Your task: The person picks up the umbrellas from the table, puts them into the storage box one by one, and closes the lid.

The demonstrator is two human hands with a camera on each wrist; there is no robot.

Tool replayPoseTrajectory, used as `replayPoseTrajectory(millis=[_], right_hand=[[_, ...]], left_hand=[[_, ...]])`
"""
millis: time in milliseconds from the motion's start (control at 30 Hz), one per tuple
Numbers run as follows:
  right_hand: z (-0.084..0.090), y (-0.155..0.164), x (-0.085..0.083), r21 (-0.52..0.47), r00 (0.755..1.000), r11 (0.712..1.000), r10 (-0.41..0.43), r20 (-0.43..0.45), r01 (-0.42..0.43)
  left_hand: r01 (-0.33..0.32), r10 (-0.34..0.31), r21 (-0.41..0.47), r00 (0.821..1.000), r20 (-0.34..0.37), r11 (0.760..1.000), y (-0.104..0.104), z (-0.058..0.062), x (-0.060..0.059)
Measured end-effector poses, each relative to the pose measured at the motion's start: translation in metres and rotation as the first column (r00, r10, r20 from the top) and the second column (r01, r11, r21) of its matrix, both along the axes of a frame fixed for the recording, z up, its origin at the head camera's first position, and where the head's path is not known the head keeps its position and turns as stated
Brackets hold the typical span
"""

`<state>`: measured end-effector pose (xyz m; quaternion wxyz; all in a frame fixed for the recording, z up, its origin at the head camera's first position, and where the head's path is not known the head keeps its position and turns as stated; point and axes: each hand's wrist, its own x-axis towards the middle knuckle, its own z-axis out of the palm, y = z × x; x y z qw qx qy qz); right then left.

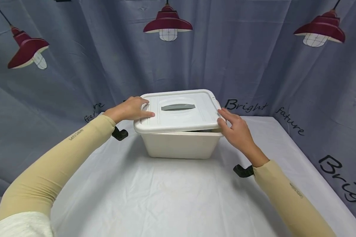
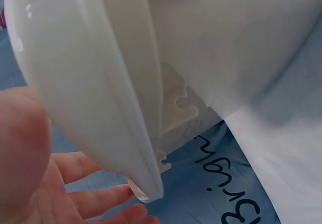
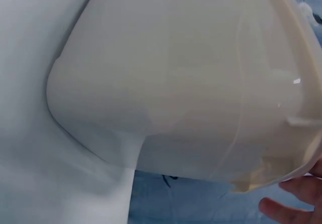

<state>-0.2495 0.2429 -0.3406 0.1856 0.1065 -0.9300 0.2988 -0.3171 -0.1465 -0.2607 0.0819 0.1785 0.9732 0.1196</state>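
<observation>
A white plastic storage box (image 1: 181,144) stands at the far middle of the table, under a white lid (image 1: 184,118) with a grey handle (image 1: 178,107). My left hand (image 1: 132,108) holds the lid's left edge, thumb on top. In the left wrist view its fingers (image 2: 95,199) curl under the lid's rim (image 2: 100,83). My right hand (image 1: 235,130) holds the lid's right front corner, where a dark gap shows between lid and box. In the right wrist view the fingertips (image 3: 289,209) sit just below the rim beside the box wall (image 3: 176,83).
A white cloth (image 1: 166,197) covers the table, whose right edge runs diagonally at the right. A grey-blue curtain (image 1: 255,65) printed with red lamps and black lettering hangs close behind the box. Black wrist mounts (image 1: 242,171) sit under both forearms.
</observation>
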Motion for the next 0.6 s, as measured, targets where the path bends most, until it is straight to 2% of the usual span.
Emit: replayPoseTrajectory(millis=[100, 333, 500, 600], right_hand=[[0.002, -0.003, 0.007, 0.047, 1.0, 0.999, -0.026, -0.007, 0.026], [0.003, -0.005, 0.025, 0.112, 0.999, 0.992, -0.051, -0.018, 0.053], [-0.001, -0.005, 0.039, 0.149, 0.995, 0.987, -0.053, -0.08, 0.065], [-0.005, -0.005, 0.043, 0.161, 0.991, 0.985, -0.048, -0.122, 0.067]], left_hand=[[-0.013, 0.013, 0.012, 1.0, 0.02, 1.0, -0.003, 0.0, -0.003], [0.025, -0.025, 0.03, 0.999, 0.021, 0.999, -0.003, 0.0, -0.008], [0.03, -0.031, 0.039, 0.999, 0.023, 0.999, -0.002, 0.0, -0.007], [0.008, -0.009, 0.037, 0.999, 0.031, 0.999, -0.003, -0.002, -0.007]])
